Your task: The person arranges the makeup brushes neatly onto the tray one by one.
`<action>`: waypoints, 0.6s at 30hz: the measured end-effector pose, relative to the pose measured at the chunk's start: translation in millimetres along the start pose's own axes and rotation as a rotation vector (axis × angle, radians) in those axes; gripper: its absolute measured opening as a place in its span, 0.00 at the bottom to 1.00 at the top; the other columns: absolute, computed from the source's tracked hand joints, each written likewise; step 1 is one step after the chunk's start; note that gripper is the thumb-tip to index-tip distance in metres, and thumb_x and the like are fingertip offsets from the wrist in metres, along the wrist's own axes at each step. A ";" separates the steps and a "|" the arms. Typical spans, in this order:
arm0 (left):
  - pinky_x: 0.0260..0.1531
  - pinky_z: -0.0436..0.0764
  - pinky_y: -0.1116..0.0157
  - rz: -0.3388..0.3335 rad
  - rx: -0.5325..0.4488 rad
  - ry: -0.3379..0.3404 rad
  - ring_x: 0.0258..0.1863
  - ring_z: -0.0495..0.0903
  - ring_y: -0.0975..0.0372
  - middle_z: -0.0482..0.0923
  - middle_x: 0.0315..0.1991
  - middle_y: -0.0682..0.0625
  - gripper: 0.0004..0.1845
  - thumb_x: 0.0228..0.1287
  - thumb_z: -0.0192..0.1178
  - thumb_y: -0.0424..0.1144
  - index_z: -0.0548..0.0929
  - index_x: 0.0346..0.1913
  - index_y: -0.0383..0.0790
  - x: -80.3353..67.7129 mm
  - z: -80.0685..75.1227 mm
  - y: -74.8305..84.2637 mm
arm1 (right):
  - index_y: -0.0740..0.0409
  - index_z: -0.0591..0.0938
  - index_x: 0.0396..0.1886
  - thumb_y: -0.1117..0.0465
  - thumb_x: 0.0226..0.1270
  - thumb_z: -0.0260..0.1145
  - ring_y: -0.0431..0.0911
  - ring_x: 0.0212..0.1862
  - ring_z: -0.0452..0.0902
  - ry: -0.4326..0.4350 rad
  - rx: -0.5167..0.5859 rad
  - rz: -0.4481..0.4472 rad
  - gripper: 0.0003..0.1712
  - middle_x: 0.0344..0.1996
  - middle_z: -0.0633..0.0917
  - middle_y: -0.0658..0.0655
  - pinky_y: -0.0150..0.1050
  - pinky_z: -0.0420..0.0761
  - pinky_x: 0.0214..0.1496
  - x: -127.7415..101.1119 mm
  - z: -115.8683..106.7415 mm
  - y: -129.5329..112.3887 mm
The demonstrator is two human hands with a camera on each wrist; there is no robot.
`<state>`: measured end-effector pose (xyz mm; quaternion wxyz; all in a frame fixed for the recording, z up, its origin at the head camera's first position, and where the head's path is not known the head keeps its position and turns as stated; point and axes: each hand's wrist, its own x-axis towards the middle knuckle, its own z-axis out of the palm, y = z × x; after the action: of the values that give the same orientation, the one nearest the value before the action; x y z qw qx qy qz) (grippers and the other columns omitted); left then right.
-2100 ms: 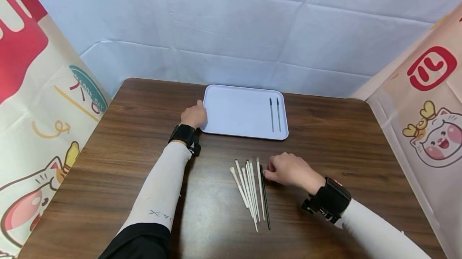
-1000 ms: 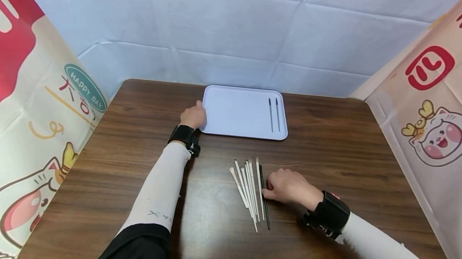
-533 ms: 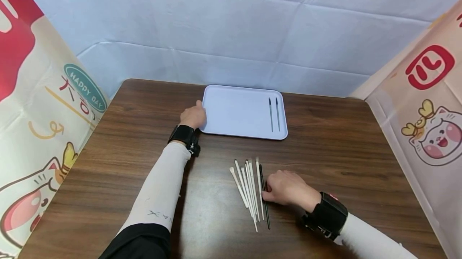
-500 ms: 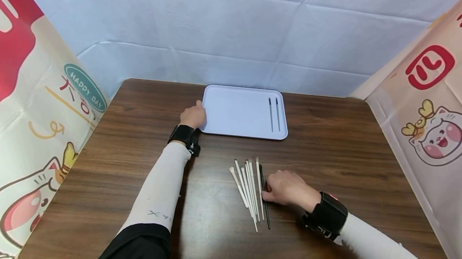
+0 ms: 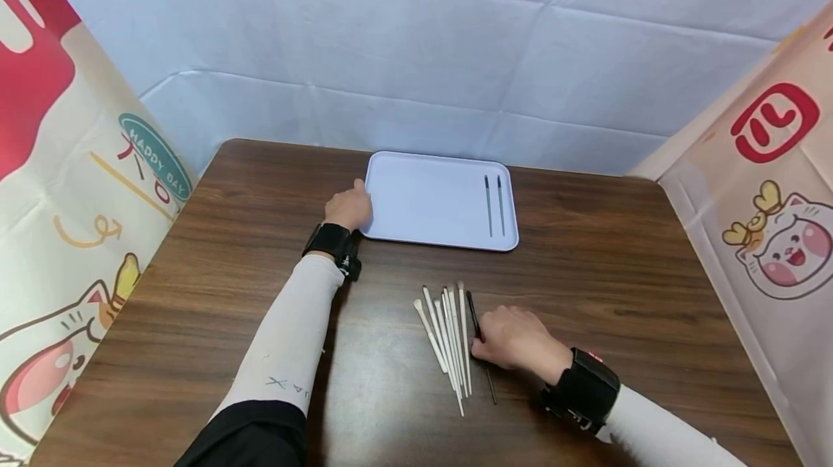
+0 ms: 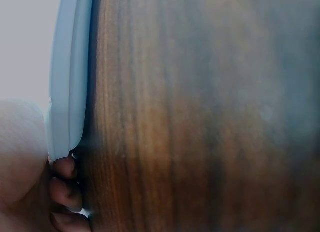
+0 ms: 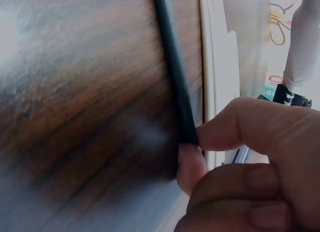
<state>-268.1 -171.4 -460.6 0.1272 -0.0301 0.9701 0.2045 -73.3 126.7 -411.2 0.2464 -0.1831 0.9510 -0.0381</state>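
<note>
A white tray (image 5: 429,199) lies at the back of the table, with two dark slim paintbrushes (image 5: 489,207) side by side near its right end. My left hand (image 5: 348,207) grips the tray's left edge; the left wrist view shows curled fingers (image 6: 64,192) at the tray's corner (image 6: 65,107). In front of me a bundle of several white paintbrushes (image 5: 449,344) lies fanned on the wood. Just right of it, my right hand (image 5: 517,340) pinches a black paintbrush (image 5: 473,311) between thumb and forefinger, seen close in the right wrist view as a dark handle (image 7: 175,67).
The brown wooden table (image 5: 260,185) has rounded back corners. A pale cloth backdrop (image 5: 416,55) hangs behind it, and printed cartoon cloths (image 5: 768,236) stand along both sides.
My right hand has come down to the black paintbrush and taken hold of it; the brush has turned slightly, its lower end swinging right. My left hand stays on the tray.
</note>
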 end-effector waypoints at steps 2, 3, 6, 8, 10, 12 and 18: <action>0.50 0.76 0.47 -0.001 0.002 0.000 0.45 0.79 0.42 0.79 0.47 0.33 0.22 0.83 0.33 0.45 0.62 0.67 0.34 -1.1 -0.6 0.6 | 0.52 0.71 0.12 0.55 0.64 0.66 0.44 0.19 0.65 0.001 -0.001 0.009 0.22 0.14 0.70 0.49 0.40 0.65 0.24 1.0 0.6 -0.1; 0.50 0.76 0.46 -0.002 0.003 -0.001 0.46 0.79 0.42 0.79 0.47 0.33 0.22 0.83 0.33 0.45 0.62 0.67 0.34 -1.6 -0.6 0.8 | 0.52 0.71 0.12 0.55 0.63 0.66 0.45 0.19 0.66 -0.001 -0.002 0.013 0.22 0.14 0.70 0.50 0.40 0.65 0.24 1.2 0.6 0.1; 0.50 0.76 0.46 -0.001 0.003 -0.008 0.46 0.78 0.42 0.79 0.47 0.33 0.22 0.83 0.33 0.45 0.62 0.67 0.33 -1.6 -0.9 1.2 | 0.52 0.71 0.11 0.55 0.63 0.66 0.44 0.19 0.66 -0.001 -0.004 0.021 0.22 0.14 0.70 0.49 0.39 0.65 0.24 1.4 -0.5 1.5; 0.50 0.76 0.47 0.002 0.003 -0.010 0.45 0.78 0.42 0.79 0.47 0.33 0.22 0.83 0.32 0.45 0.61 0.67 0.33 -0.6 -0.4 1.0 | 0.52 0.70 0.10 0.56 0.62 0.65 0.44 0.19 0.65 0.002 0.004 0.028 0.22 0.14 0.68 0.49 0.39 0.64 0.23 0.9 -2.5 2.8; 0.49 0.76 0.47 0.005 0.002 -0.007 0.45 0.78 0.42 0.79 0.47 0.33 0.22 0.83 0.33 0.45 0.61 0.67 0.34 1.1 0.0 0.6 | 0.52 0.68 0.10 0.56 0.62 0.65 0.44 0.19 0.63 0.015 0.006 0.032 0.23 0.13 0.66 0.48 0.39 0.63 0.23 0.2 -5.3 4.2; 0.49 0.76 0.46 0.004 -0.004 -0.002 0.45 0.78 0.42 0.79 0.47 0.33 0.22 0.83 0.33 0.45 0.62 0.67 0.34 2.0 0.1 0.1 | 0.51 0.67 0.09 0.56 0.61 0.65 0.44 0.19 0.62 0.021 0.014 0.034 0.24 0.13 0.64 0.48 0.38 0.62 0.23 -0.4 -8.3 5.2; 0.52 0.75 0.45 -0.003 -0.019 -0.003 0.47 0.78 0.41 0.78 0.49 0.33 0.22 0.83 0.35 0.45 0.61 0.68 0.34 1.0 1.0 -0.1 | 0.51 0.67 0.09 0.56 0.60 0.64 0.44 0.19 0.61 0.014 0.014 0.033 0.23 0.13 0.63 0.47 0.38 0.62 0.24 -1.6 -12.6 7.5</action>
<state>-268.8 -171.1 -461.8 0.1286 -0.0326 0.9678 0.2138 -80.5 134.0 -400.6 0.2416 -0.1655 0.9552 -0.0419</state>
